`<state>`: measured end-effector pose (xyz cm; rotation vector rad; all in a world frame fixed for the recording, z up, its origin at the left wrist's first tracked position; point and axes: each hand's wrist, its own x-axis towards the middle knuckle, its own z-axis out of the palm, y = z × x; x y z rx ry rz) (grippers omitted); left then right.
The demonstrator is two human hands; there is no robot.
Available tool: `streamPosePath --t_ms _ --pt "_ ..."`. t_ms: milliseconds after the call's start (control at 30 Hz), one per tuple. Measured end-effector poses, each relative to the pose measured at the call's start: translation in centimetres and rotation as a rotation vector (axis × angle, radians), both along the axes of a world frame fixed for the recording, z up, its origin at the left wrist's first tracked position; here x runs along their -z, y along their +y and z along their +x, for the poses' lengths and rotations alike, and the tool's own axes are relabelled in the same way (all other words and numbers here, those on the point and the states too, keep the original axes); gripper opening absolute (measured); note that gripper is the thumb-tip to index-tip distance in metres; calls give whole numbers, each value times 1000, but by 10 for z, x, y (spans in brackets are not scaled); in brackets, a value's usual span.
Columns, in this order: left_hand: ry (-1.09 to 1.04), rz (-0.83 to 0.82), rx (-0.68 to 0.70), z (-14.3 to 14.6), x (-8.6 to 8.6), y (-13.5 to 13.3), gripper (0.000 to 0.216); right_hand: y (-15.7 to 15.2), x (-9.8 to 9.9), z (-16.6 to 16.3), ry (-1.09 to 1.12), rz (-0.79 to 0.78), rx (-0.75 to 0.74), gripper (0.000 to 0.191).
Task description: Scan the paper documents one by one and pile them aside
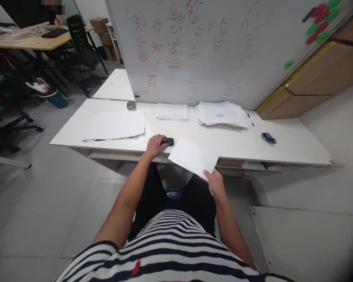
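Observation:
My left hand rests on the front edge of the white table, its fingers closed around a small black stapler-like object. My right hand pinches the near corner of a blank white sheet of paper, held just above the table's front edge, tilted toward me. The black object lies right beside the sheet's left corner.
On the table lie a large white sheet at left, a thin paper stack, a thicker pile of printed papers, a small grey round object and a dark clip-like object. A written-on whiteboard stands behind. Office chairs, another desk and a person are at far left.

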<state>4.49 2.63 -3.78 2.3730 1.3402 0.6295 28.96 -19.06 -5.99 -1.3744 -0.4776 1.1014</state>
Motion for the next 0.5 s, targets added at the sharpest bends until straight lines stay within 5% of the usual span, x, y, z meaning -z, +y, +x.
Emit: streamPosePath --t_ms 500 --pt "-197 -285 124 -12 -26 4 36 36 14 -10 -59 20 -172 47"
